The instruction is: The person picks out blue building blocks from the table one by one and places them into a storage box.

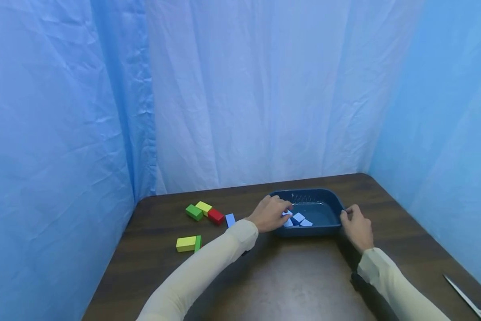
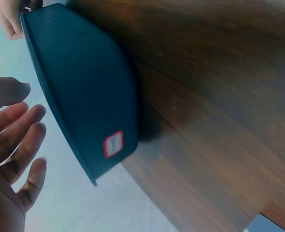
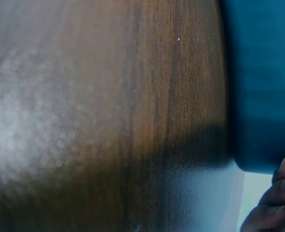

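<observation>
A dark blue tray [image 1: 322,211] stands toward the back right of the table, with several light blue blocks [image 1: 298,217] at its left end. My left hand [image 1: 268,214] is over that end, fingers loosely bent above the blocks. In the left wrist view, nothing lies between the thumb and fingers of this hand [image 2: 17,140], and the tray's outer wall [image 2: 89,82] carries a small red-edged label [image 2: 113,144]. At the tray's right end, my right hand [image 1: 357,228] pinches the rim. The right wrist view shows only its fingertips [image 3: 280,193] beside the tray's wall [image 3: 265,87].
Left of the tray lie a green block [image 1: 194,212], a yellow block [image 1: 203,207], a red block [image 1: 216,216] and a blue block [image 1: 230,220]. Nearer are another yellow block [image 1: 186,244] and a green one [image 1: 198,243]. A slim pointed metal object [image 1: 465,296] lies at the table's right edge.
</observation>
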`<state>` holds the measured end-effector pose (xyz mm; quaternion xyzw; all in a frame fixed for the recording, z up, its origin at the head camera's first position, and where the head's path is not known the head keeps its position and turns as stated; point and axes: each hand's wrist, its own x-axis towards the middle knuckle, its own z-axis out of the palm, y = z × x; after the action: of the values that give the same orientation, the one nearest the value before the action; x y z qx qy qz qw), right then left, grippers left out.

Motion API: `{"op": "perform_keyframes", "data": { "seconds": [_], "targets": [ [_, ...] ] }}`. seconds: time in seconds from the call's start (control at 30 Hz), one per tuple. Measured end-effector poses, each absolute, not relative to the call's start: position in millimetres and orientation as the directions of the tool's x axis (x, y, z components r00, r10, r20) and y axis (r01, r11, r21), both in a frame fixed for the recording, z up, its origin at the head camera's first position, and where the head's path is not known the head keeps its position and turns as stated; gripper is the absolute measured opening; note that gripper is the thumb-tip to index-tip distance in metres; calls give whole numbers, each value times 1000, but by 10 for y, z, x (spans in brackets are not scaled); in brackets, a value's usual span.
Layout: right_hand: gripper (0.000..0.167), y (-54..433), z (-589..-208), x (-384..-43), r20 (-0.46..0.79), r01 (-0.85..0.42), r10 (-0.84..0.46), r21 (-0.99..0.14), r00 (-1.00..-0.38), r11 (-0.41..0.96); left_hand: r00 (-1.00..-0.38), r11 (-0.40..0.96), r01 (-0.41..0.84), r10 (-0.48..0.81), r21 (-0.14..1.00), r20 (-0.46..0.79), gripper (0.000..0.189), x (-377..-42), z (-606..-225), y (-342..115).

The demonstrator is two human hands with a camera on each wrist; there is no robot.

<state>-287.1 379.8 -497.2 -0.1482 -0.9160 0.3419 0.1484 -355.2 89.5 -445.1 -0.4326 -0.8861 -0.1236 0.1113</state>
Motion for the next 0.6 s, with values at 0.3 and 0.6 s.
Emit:
{"op": "perform_keyframes", "data": {
  "seconds": [0.3,0.6],
  "targets": [
    [34,3831,-4961,-2861,167,172,380,-680,-910,712,-600,602,792,732,105,323,24,-3598,-4496,812],
    [35,3835,-4982,-2861,162,176,378,-677,-911,714,-595,590,797,733,126,331,26,-3620,-4547,725]
  ]
}}
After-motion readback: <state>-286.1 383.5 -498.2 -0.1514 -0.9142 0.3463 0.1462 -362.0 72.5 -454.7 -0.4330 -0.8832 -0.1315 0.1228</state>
